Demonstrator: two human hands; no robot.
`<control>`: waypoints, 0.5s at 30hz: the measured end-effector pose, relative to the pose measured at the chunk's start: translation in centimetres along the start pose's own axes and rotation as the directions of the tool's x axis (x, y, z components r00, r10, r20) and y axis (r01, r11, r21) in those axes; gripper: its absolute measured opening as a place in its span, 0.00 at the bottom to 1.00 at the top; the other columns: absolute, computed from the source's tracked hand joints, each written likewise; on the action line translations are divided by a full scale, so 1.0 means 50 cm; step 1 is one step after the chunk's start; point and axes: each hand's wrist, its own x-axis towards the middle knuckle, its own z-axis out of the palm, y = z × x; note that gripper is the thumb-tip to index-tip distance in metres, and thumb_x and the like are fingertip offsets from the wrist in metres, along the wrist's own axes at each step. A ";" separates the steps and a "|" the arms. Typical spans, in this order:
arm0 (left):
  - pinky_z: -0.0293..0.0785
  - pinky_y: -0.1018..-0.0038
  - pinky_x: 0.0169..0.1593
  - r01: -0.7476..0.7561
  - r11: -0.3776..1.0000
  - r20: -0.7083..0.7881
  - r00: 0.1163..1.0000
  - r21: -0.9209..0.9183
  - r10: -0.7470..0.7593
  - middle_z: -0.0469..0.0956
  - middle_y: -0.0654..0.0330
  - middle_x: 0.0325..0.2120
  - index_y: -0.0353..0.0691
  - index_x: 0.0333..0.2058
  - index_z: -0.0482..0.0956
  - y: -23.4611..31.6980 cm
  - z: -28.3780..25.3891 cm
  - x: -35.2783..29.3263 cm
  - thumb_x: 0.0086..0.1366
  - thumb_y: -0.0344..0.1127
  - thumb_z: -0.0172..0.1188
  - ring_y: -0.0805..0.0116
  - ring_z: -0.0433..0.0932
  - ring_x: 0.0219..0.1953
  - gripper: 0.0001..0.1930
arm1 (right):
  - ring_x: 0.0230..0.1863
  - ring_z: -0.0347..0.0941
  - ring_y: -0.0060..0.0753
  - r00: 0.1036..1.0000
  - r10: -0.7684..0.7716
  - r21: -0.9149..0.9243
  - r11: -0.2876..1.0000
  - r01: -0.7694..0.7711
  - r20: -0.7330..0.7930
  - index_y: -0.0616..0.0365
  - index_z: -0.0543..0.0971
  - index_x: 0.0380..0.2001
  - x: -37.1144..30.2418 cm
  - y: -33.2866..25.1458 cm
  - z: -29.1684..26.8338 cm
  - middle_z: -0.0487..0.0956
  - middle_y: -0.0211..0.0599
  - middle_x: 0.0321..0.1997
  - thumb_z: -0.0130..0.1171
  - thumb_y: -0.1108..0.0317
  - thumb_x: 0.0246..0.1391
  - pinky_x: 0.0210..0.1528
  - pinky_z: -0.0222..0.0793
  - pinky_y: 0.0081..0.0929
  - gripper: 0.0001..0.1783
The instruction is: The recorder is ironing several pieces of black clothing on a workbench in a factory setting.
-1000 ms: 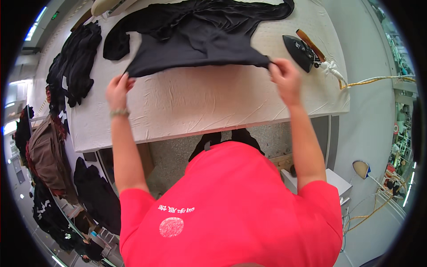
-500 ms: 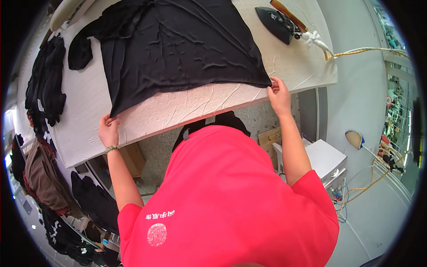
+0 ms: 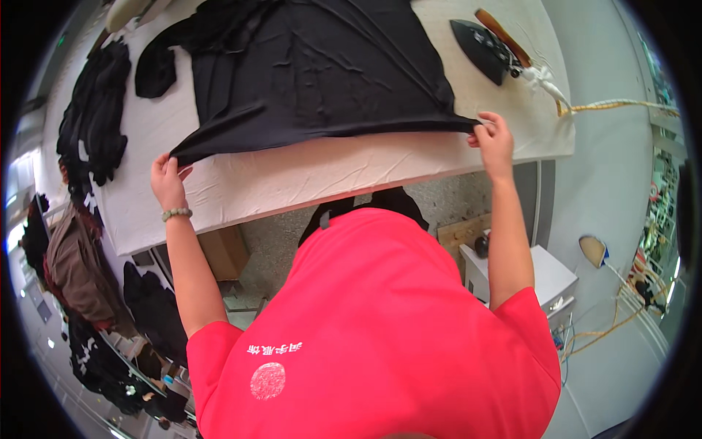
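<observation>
From where I stand, the person in the red shirt (image 3: 395, 307) is at the long side of a pale, cloth-covered counter (image 3: 307, 172), both arms reaching forward over it. A black garment (image 3: 322, 80) lies spread across the counter, its hem nearest the person and its upper part running out past the top of the view. The left hand (image 3: 170, 184), a beaded bracelet (image 3: 177, 214) at its wrist, has its grip closed on the hem's left corner; the right hand (image 3: 496, 148) pinches the opposite corner between thumb and fingers. So the garment stretches from one grip to the other — the hem drawn out to a point at each end, the body fanning away beyond both hands. Whether the middle of that hem touches the counter, I cannot tell. Soft creases run through the cloth, and a gathered sleeve (image 3: 156, 74) lies bent on the counter, farther off than the left grip. Beyond the right hand sits a dark iron (image 3: 479, 51) with a wooden handle (image 3: 503, 36), apart from the garment, a cord (image 3: 621, 107) trailing off to the right. More dark clothes (image 3: 95, 110) are bunched along the counter's left edge — well clear of the left hand.
</observation>
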 end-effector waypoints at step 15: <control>0.82 0.79 0.40 -0.631 0.717 0.153 0.772 0.296 0.617 0.83 0.61 0.41 0.36 0.51 0.82 0.549 -0.151 -0.043 0.71 0.24 0.53 0.77 0.83 0.33 0.14 | 0.29 0.68 0.14 0.813 -0.530 -0.034 0.842 0.539 -0.242 0.62 0.84 0.49 0.093 -0.551 -0.205 0.77 0.24 0.29 0.55 0.72 0.63 0.35 0.65 0.15 0.15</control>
